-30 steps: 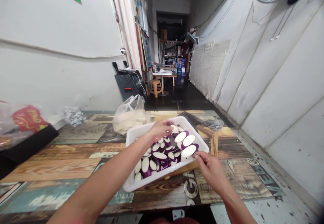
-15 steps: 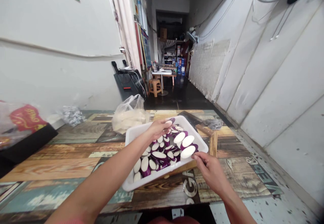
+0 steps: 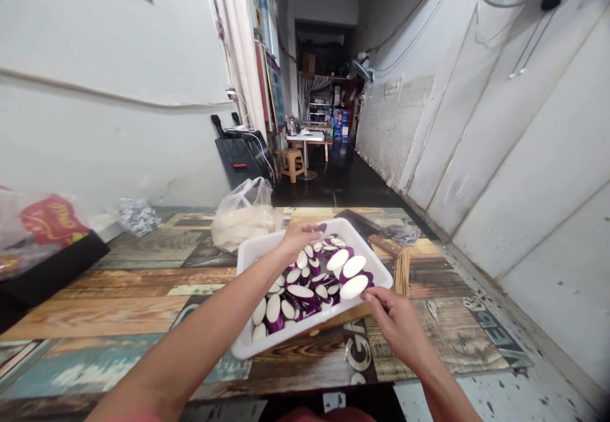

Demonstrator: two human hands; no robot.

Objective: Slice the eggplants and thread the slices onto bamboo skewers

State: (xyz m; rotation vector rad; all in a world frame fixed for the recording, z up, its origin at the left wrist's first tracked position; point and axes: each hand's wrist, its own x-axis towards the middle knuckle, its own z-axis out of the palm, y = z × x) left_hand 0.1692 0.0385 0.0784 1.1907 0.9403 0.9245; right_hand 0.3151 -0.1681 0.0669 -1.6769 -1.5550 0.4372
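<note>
My right hand is closed on a skewer, its stick mostly hidden by the fingers. Several oval eggplant slices, white with purple skin, are threaded on it and hang over the right part of a white plastic tray. At the tray's far side, my left hand pinches one eggplant slice, its purple skin facing me. Many loose eggplant slices fill the tray below both hands.
Right of the tray lie a bundle of thin wooden sticks, a wooden-handled knife and a crumpled grey cloth. Behind it is a clear plastic bag with pale contents. A black box stands at the left.
The slice in my left hand has turned, so its purple skin shows instead of its white face. My right hand and the skewer stay almost still.
</note>
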